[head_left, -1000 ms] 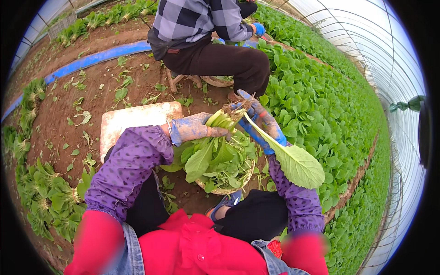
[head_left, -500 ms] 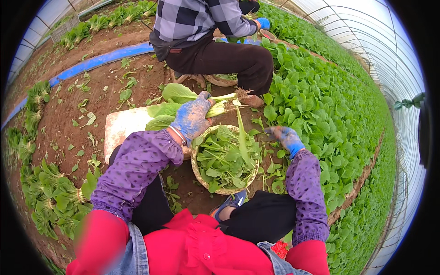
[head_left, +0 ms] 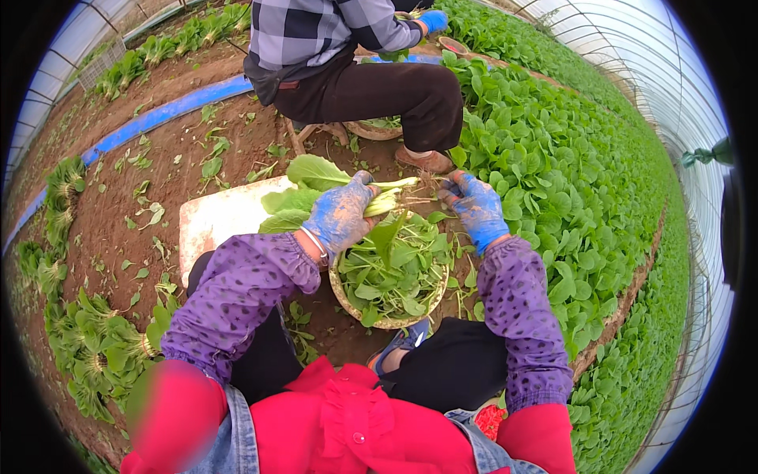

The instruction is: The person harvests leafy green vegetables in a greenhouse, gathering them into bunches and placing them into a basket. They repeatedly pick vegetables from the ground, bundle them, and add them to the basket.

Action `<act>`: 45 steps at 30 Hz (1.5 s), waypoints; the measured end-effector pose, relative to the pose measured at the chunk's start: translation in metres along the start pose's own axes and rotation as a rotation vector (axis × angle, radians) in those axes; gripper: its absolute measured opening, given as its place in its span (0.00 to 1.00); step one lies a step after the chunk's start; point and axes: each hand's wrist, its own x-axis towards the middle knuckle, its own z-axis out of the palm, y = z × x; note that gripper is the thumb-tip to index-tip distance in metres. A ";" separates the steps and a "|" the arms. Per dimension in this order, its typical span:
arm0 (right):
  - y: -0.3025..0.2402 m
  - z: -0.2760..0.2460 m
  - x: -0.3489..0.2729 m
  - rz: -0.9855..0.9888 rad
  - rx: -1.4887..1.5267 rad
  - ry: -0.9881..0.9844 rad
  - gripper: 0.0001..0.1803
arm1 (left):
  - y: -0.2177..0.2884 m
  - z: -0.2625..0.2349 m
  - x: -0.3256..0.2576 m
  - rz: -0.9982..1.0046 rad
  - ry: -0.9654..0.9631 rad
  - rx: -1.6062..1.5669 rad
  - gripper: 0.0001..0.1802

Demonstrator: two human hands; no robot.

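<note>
My left hand (head_left: pixel 338 217), in a soiled blue glove, is closed around a few leafy green plants (head_left: pixel 314 172). Their leaves spread to the left, and the pale stems point right. At the stem ends, my gloved right hand (head_left: pixel 478 212) has its fingers pinched at the thin brown roots (head_left: pixel 426 189). Below both hands stands a round, light-coloured basket (head_left: pixel 344 296) heaped with loose leaves (head_left: pixel 395 272). One leaf (head_left: pixel 387 235) slants down beneath the stems over the heap.
A pale board (head_left: pixel 207 225) lies left of the basket. Bundled greens (head_left: pixel 99 351) rest on soil at the left. Dense growing greens (head_left: pixel 568 229) cover the right side. Ahead sits another person (head_left: pixel 355 95) in a checked top; a blue strip (head_left: pixel 170 110) crosses the soil.
My right hand has moved up and left from beside the basket to the root ends. The long leaf that hung from the stems now sits lower and slants over the basket.
</note>
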 end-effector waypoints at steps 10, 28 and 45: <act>0.013 0.064 0.003 -0.077 1.213 -0.210 0.23 | 0.016 -0.007 0.010 -0.350 -0.415 -1.052 0.18; -0.045 0.069 -0.004 -0.227 1.108 0.171 0.16 | 0.039 0.021 0.021 -0.442 0.177 -1.214 0.16; 0.127 0.018 -0.027 -0.012 1.036 -0.161 0.24 | -0.008 -0.029 0.043 -0.482 0.238 -1.773 0.14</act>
